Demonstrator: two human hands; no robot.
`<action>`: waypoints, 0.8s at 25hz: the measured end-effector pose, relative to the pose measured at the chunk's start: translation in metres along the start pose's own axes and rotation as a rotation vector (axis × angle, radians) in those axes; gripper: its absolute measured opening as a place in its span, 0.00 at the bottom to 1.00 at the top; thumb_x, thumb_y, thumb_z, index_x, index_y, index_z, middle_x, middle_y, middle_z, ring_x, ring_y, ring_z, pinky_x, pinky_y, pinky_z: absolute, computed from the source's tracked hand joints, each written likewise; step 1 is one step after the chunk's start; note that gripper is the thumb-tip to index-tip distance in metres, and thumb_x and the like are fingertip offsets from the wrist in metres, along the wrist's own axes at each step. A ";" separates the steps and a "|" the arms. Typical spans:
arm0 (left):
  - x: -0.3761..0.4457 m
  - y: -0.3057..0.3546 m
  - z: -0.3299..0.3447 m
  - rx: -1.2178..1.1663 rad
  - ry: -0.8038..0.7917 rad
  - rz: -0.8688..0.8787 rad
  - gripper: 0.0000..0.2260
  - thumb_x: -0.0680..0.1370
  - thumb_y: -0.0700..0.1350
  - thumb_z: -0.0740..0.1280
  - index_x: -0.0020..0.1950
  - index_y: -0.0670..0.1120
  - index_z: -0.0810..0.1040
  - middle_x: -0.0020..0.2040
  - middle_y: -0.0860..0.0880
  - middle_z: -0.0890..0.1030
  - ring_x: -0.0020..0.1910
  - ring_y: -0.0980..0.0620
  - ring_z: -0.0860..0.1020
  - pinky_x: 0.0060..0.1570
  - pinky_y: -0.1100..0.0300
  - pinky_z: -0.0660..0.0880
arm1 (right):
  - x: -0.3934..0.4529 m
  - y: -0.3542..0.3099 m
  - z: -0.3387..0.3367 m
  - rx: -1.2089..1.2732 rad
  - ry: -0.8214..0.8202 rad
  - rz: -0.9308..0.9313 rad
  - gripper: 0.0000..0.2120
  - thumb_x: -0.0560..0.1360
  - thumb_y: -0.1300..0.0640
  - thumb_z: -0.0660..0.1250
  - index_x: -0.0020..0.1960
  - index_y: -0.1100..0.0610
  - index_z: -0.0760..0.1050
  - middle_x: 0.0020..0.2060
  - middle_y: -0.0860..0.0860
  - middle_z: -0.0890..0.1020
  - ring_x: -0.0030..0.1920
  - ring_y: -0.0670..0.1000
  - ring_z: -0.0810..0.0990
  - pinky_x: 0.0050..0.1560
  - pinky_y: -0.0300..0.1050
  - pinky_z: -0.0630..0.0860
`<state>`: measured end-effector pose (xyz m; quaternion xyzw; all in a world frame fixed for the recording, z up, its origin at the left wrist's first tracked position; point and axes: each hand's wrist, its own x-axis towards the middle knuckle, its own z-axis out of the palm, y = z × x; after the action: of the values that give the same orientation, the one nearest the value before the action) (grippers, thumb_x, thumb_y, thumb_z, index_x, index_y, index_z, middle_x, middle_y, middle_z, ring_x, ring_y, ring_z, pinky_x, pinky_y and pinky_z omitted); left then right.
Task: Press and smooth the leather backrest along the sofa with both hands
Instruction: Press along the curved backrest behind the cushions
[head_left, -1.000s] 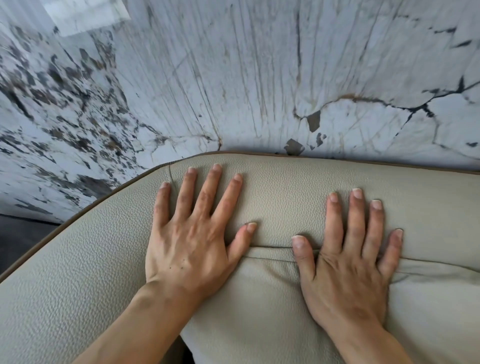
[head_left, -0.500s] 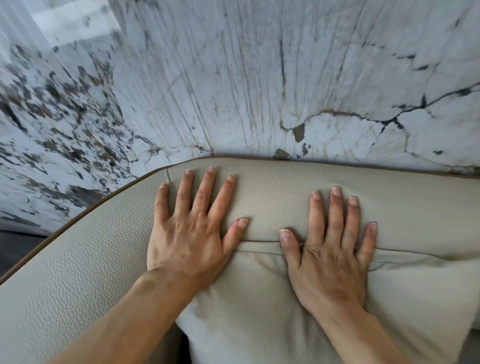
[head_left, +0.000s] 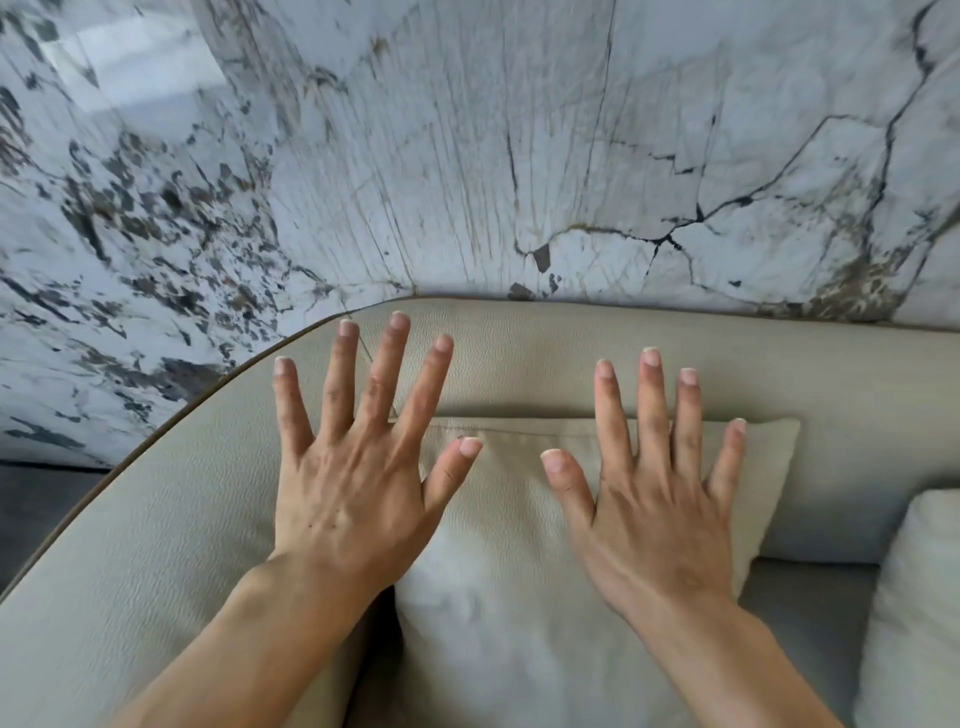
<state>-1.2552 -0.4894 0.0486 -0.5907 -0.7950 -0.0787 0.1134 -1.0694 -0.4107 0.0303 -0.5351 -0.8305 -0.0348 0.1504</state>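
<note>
The beige leather backrest (head_left: 571, 358) curves along the sofa, edged with brown piping at its top. A beige cushion (head_left: 509, 571) leans against it in the middle. My left hand (head_left: 353, 478) is spread flat, fingers apart, over the backrest's curved left part and the cushion's left corner. My right hand (head_left: 654, 499) is spread over the cushion's upper half, its fingertips reaching the backrest. Both hands are empty. Whether the palms touch the leather or hover just above it cannot be told.
A white marble wall (head_left: 467, 156) with dark veins stands right behind the backrest. A second light cushion (head_left: 914, 597) sits at the right edge. The grey seat (head_left: 810, 613) shows between the cushions. Dark floor (head_left: 31, 499) lies at the far left.
Both hands have slid back from the backrest's top toward me and spread their fingers wider. The view has pulled back, showing the whole cushion, the seat and a second cushion.
</note>
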 end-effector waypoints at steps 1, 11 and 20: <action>-0.009 0.000 -0.006 0.013 0.019 0.000 0.32 0.80 0.66 0.42 0.81 0.53 0.51 0.81 0.47 0.50 0.80 0.40 0.48 0.73 0.36 0.39 | -0.007 0.000 -0.009 -0.003 0.004 0.001 0.35 0.76 0.32 0.35 0.78 0.47 0.39 0.79 0.51 0.43 0.78 0.56 0.40 0.73 0.64 0.36; -0.162 -0.036 -0.133 0.032 0.086 -0.185 0.31 0.79 0.65 0.46 0.78 0.51 0.62 0.79 0.43 0.60 0.78 0.39 0.57 0.73 0.33 0.47 | -0.116 -0.048 -0.151 0.013 0.047 -0.100 0.34 0.78 0.34 0.43 0.78 0.53 0.55 0.77 0.56 0.58 0.76 0.60 0.57 0.70 0.70 0.53; -0.240 -0.127 -0.318 -0.065 0.079 -0.194 0.32 0.79 0.66 0.45 0.80 0.53 0.54 0.81 0.46 0.55 0.80 0.41 0.49 0.73 0.33 0.43 | -0.199 -0.160 -0.334 -0.056 0.039 -0.025 0.34 0.78 0.35 0.41 0.78 0.53 0.51 0.78 0.56 0.54 0.77 0.60 0.53 0.72 0.67 0.48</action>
<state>-1.2825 -0.8293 0.2899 -0.5108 -0.8404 -0.1382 0.1173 -1.0666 -0.7267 0.3075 -0.5280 -0.8327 -0.0701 0.1512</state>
